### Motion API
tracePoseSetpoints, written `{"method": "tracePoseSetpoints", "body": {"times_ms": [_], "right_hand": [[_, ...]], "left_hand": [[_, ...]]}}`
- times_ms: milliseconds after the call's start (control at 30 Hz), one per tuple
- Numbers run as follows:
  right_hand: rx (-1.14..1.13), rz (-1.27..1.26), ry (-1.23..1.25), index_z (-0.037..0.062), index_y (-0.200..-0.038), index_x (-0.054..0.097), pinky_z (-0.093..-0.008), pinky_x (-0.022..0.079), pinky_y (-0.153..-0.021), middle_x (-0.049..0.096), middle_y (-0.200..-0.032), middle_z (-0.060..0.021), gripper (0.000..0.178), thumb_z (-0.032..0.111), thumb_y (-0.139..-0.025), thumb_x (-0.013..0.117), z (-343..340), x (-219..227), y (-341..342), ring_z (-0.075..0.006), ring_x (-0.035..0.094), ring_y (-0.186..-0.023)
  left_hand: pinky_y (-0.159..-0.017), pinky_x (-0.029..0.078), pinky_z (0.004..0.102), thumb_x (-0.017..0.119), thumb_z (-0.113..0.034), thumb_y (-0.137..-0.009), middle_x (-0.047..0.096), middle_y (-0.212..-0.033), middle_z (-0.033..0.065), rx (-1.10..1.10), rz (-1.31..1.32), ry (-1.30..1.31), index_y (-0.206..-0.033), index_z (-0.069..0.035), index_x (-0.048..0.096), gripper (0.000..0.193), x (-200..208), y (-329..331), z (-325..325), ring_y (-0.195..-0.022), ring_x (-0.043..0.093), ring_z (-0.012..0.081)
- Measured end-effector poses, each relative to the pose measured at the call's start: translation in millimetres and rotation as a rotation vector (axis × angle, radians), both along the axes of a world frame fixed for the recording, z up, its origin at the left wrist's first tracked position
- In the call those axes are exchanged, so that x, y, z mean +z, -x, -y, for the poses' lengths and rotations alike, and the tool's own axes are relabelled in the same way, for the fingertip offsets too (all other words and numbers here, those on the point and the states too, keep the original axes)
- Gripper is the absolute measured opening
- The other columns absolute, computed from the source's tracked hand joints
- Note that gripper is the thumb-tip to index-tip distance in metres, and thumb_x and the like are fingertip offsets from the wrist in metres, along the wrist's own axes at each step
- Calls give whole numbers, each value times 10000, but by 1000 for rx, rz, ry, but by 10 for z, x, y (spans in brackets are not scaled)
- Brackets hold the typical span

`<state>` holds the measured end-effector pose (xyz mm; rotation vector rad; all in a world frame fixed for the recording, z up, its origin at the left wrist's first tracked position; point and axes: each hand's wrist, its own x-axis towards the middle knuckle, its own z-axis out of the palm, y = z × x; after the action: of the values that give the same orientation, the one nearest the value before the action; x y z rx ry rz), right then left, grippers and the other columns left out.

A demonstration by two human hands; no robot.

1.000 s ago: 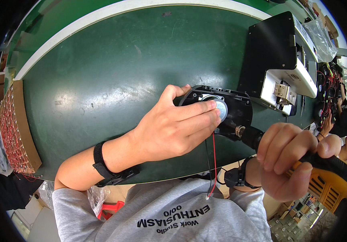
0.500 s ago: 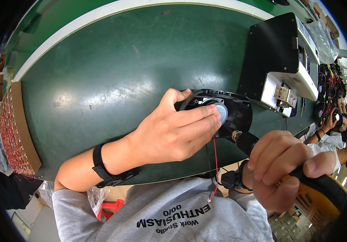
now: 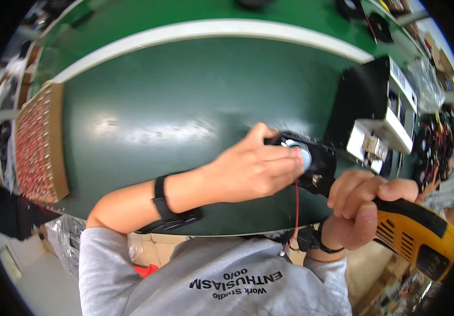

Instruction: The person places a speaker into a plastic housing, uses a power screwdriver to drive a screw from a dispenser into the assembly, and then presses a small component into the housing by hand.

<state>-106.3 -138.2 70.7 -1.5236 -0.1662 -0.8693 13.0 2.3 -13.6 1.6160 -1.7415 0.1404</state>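
With bent fingers, my left hand [image 3: 256, 168] grips a black plastic speaker housing [image 3: 323, 159] at the right of the bench. The fingertips press on a round silvery speaker [image 3: 306, 156] set into it. A thin red wire [image 3: 297, 203] hangs from there past the bench's near edge. My right hand [image 3: 356, 205] is wrapped round a yellow and black electric screwdriver [image 3: 414, 231]. The tool's front end points at the near side of the housing; its tip is blurred, so I cannot tell whether it touches a screw.
A black and white machine with a metal block [image 3: 377, 97] stands right of the housing. At the far left is a cardboard tray [image 3: 57, 142] of red-wired parts. A white strip [image 3: 211, 29] borders the green bench's back. Another person's hand [image 3: 431, 187] is among parts at right.
The view has shifted, so the bench's back edge sits lower in the picture. The screwdriver's yellow body shows more fully. Both hands keep their grips.
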Motion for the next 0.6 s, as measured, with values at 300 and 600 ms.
{"method": "tracePoseSetpoints", "body": {"times_ms": [300,600], "right_hand": [[-177,147,-190,-26,-1405,289,-281,463,-532,516,-728,-65,636,299,-968,617,419,350,222,-153,469,-544],[-150,-31,-68,-47,-1348,428,-342,531,-783,633,-961,-143,467,271,-1021,524,206,-257,-382,-190,614,-832]], "left_hand": [[-889,409,417,880,-220,-599,669,-1143,12,45,-77,13,-1081,-129,698,523,134,-303,-76,-1078,633,192],[-827,536,385,917,-231,-622,662,-945,127,1010,-93,238,-1005,14,742,488,278,-2154,-422,-877,651,293]]}}
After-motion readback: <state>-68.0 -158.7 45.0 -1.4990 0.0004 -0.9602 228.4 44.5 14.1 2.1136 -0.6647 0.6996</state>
